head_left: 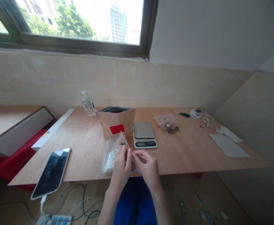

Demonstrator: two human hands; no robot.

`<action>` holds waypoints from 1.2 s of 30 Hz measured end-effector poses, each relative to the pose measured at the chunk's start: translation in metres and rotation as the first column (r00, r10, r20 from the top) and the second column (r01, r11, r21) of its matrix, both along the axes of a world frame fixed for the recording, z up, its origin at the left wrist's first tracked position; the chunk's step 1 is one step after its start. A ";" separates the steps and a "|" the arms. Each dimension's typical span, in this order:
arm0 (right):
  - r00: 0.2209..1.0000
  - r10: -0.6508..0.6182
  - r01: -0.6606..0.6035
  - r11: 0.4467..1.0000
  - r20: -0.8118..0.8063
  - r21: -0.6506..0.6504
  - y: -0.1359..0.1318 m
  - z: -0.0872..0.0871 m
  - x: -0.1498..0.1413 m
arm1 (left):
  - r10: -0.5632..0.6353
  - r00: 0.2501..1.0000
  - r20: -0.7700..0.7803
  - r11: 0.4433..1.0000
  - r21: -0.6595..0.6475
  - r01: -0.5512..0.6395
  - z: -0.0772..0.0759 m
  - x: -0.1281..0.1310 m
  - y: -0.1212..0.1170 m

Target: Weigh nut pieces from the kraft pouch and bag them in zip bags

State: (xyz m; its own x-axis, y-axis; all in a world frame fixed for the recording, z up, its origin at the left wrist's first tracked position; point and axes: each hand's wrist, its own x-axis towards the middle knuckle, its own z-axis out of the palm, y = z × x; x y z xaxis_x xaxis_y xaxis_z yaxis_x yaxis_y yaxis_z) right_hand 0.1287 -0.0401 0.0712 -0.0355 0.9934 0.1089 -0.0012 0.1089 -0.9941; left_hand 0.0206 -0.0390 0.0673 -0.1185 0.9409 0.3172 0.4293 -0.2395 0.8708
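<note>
Our left hand (121,164) and right hand (147,167) pinch a clear plastic bag (110,157) at the near edge of the table (186,156).
Forearms rise from below, fingers bent and meeting at the bag's top, just in front of a scale (144,135) and a paper pouch (116,122).

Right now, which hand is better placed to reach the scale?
Probably the right hand: it sits closer to the scale, almost straight below it, while the left hand is further left, beside the clear bag.
</note>
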 end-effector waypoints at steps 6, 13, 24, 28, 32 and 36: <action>0.992 0.014 -0.019 0.999 -0.127 -0.042 0.002 0.001 0.002 | -0.117 0.989 0.093 0.993 -0.021 0.120 -0.004 -0.004 -0.002; 0.957 -0.190 0.182 0.982 -0.221 -0.056 0.005 -0.002 -0.002 | -0.152 0.988 -0.012 0.981 0.123 0.153 -0.005 0.001 0.001; 0.851 -0.371 0.367 0.926 -0.372 -0.083 0.049 0.028 0.019 | -0.054 0.983 0.176 0.993 0.112 0.035 -0.019 -0.015 0.008; 0.903 -0.218 0.185 0.975 -0.370 -0.124 0.057 0.030 0.006 | -0.099 0.932 0.349 0.995 0.062 0.083 -0.042 -0.016 0.016; 0.974 -0.122 0.126 0.992 -0.190 0.010 0.063 0.028 -0.003 | -0.003 0.932 0.361 0.999 -0.030 0.015 -0.057 -0.018 0.026; 0.990 -0.126 0.097 0.933 0.062 0.346 0.064 0.035 -0.004 | 0.119 0.918 0.379 0.993 -0.039 -0.113 -0.065 -0.022 0.041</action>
